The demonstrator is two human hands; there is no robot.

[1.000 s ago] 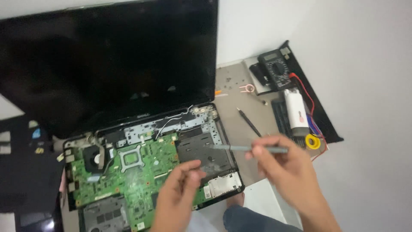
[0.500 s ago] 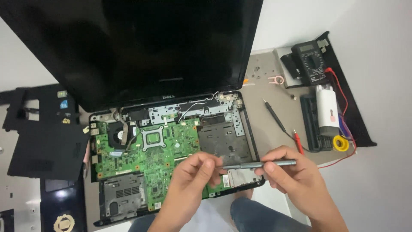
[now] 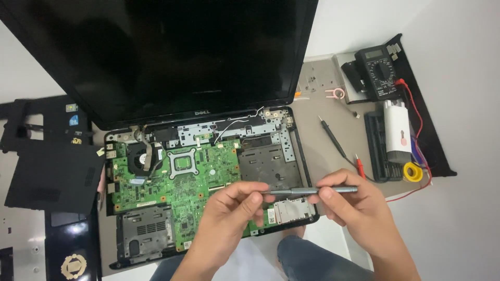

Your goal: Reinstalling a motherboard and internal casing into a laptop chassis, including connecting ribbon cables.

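From the head camera, your 2 hands meet over the front right part of an opened laptop [image 3: 208, 177]. Your right hand [image 3: 359, 211] pinches a slim grey screwdriver [image 3: 312, 190], held level, with its far end sticking out past your fingers. Your left hand [image 3: 232, 213] has its fingertips pressed together on the other end of that screwdriver.

The laptop lies on the worktop [image 3: 458, 224] with its green circuit board [image 3: 177, 182] bare and its dark screen [image 3: 172, 52] tilted back. To the right lie a black probe [image 3: 333, 136], a multimeter [image 3: 378, 73], a white bottle [image 3: 398, 130] and a yellow roll [image 3: 413, 171]. A black cover panel [image 3: 49, 171] lies to the left.
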